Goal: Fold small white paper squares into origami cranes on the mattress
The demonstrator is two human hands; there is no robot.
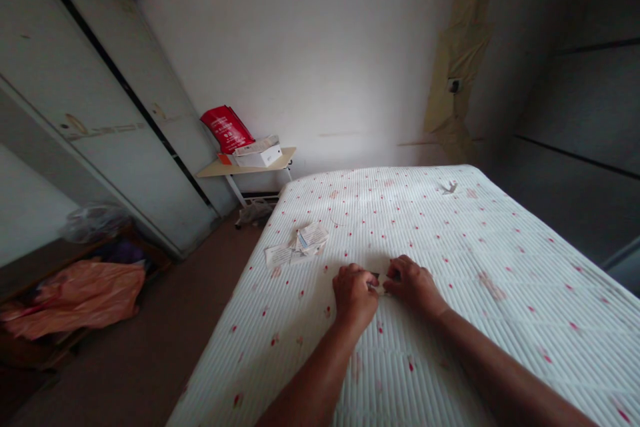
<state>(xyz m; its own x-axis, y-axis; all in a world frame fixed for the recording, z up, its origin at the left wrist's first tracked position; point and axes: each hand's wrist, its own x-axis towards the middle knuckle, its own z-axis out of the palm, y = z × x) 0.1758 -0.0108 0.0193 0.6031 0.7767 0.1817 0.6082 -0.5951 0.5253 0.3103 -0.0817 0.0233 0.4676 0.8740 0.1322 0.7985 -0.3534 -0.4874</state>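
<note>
My left hand (354, 292) and my right hand (411, 283) are close together, low over the quilted bed cover (480, 347). The fingers of both are closed in a pinch on a small piece of paper (381, 285), pale with a dark patch. Most of it is hidden by the fingers, so its exact folds cannot be made out. To the left and farther off lie several loose printed paper pieces (311, 239), partly overlapping. A small pointed folded paper shape (449, 187) rests near the far right of the bed.
Beyond the bed's far left corner stands a small table (215, 169) bearing a white box (260, 157) and a red bag (227, 128). A tall cabinet (120, 100) is at the left. An orange plastic bag (80, 297) lies on a low shelf. A wall socket (454, 85) is behind.
</note>
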